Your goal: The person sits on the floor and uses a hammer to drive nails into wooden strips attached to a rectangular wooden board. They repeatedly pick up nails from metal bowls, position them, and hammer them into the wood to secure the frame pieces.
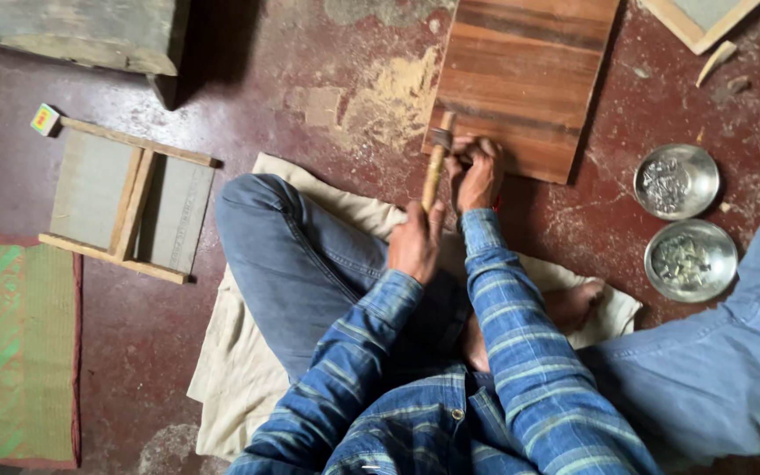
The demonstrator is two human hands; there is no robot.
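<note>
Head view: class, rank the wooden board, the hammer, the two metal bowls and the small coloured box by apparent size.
1. Wooden board, cut off by the top edge
2. The two metal bowls, too alike to rank
3. Hammer, long but slim
4. Small coloured box

A striped brown wooden board (521, 79) has a smooth, matt planed face. The hammer (435, 167) has a pale wooden handle and a dull grey metal head. Two round steel bowls (676, 182) shine, holding small greyish metal bits. The dark red floor (292, 88) looks rough, worn and dusted with pale sawdust. A cream cloth sheet (239, 369) lies creased and matt. Blue denim trousers and a checked cotton shirt look soft.
</note>
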